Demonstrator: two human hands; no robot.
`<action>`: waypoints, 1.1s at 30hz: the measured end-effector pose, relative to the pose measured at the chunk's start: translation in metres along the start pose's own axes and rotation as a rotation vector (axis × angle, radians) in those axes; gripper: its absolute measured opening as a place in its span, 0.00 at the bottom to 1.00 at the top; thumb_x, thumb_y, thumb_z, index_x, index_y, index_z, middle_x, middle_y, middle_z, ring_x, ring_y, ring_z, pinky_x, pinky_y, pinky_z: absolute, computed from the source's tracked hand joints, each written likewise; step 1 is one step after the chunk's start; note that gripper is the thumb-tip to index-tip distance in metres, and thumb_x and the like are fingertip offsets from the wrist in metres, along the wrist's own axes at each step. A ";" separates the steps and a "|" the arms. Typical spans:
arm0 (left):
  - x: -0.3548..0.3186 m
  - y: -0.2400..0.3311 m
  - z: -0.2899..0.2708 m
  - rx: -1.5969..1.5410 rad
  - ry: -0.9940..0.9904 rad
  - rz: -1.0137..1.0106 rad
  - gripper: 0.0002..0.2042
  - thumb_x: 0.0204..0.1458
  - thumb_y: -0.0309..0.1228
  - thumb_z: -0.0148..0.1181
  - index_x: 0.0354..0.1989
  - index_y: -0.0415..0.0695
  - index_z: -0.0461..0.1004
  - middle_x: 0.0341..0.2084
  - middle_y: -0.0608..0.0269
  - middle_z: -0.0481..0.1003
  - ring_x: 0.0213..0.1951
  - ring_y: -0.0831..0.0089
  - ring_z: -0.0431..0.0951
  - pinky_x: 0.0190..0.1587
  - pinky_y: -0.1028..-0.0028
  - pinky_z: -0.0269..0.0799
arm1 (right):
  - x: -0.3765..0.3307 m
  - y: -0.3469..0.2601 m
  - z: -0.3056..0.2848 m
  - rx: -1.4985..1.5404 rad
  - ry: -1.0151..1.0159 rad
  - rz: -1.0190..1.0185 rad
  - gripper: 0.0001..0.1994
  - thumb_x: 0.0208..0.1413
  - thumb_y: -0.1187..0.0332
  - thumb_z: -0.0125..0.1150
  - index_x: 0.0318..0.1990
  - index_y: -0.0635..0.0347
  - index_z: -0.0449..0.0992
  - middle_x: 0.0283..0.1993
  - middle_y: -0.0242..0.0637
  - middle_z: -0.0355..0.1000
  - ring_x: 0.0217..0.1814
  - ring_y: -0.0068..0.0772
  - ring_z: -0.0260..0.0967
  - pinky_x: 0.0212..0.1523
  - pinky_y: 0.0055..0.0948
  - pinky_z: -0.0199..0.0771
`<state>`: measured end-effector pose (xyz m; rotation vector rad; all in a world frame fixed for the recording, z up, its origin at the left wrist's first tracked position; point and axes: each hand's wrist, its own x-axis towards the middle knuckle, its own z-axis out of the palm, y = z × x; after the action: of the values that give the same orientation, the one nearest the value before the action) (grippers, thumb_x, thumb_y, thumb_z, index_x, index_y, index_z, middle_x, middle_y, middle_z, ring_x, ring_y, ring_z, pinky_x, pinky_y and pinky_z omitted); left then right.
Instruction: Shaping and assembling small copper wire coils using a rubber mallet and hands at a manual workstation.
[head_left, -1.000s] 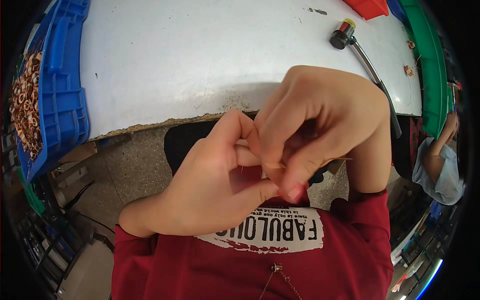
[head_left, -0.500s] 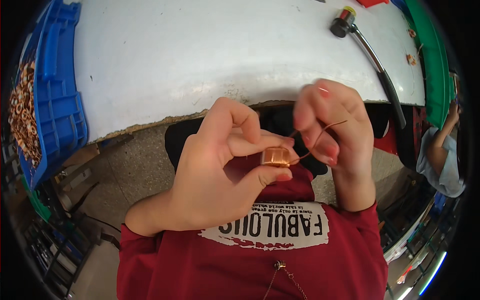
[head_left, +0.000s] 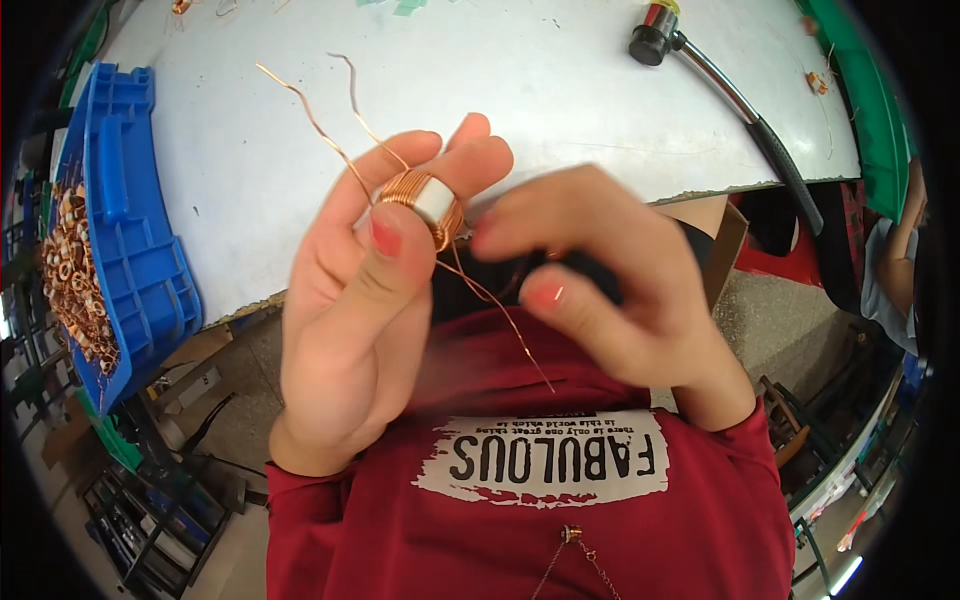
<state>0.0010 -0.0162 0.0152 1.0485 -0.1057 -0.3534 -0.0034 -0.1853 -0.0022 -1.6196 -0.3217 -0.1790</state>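
Note:
Between the thumb and fingers of my left hand [head_left: 350, 290] is a copper-wound toroid coil [head_left: 433, 199] with a white core showing between its windings. Two copper wire ends stick out from it up and to the left, over the table. More wire ends hang from its lower side, crossing each other and pointing down toward my red top. My right hand [head_left: 610, 280] is just right of the coil, thumb and fingers apart, slightly blurred by motion. Nothing shows between its fingers.
At the left, a blue bin [head_left: 135, 230] holds a heap of small copper coils [head_left: 75, 280]. A hammer [head_left: 745, 110] with a black head lies on the white table [head_left: 540, 100] at the right. Beyond it are a loose coil [head_left: 817, 83] and a green bin [head_left: 878, 130]. A person's arm [head_left: 905, 235] shows at the far right.
My left hand has moved up and left and turned the coil, so its white core and both sets of wire ends show. My right hand has let go of the wire end.

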 end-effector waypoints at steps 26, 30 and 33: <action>-0.002 -0.002 0.011 -0.054 0.097 -0.029 0.22 0.60 0.27 0.50 0.61 0.37 0.52 0.44 0.45 0.72 0.47 0.64 0.72 0.50 0.73 0.67 | 0.012 -0.002 -0.004 -0.024 -0.358 -0.031 0.06 0.45 0.81 0.58 0.32 0.66 0.77 0.22 0.34 0.71 0.18 0.25 0.58 0.23 0.21 0.60; -0.008 0.008 0.026 0.104 0.032 -0.018 0.22 0.58 0.22 0.50 0.60 0.35 0.52 0.37 0.47 0.73 0.36 0.67 0.75 0.42 0.77 0.71 | 0.026 -0.025 -0.023 0.087 -0.452 0.218 0.04 0.47 0.80 0.57 0.32 0.67 0.76 0.22 0.34 0.70 0.18 0.22 0.58 0.22 0.19 0.59; -0.012 -0.001 0.031 0.245 -0.021 0.032 0.18 0.57 0.20 0.49 0.55 0.33 0.57 0.33 0.51 0.74 0.30 0.73 0.74 0.34 0.81 0.69 | 0.032 -0.037 -0.030 0.188 -0.497 0.411 0.04 0.49 0.80 0.56 0.31 0.68 0.76 0.21 0.34 0.70 0.17 0.20 0.58 0.20 0.17 0.58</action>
<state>-0.0179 -0.0384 0.0312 1.2840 -0.1876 -0.3275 0.0182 -0.2105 0.0449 -1.4918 -0.3625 0.5600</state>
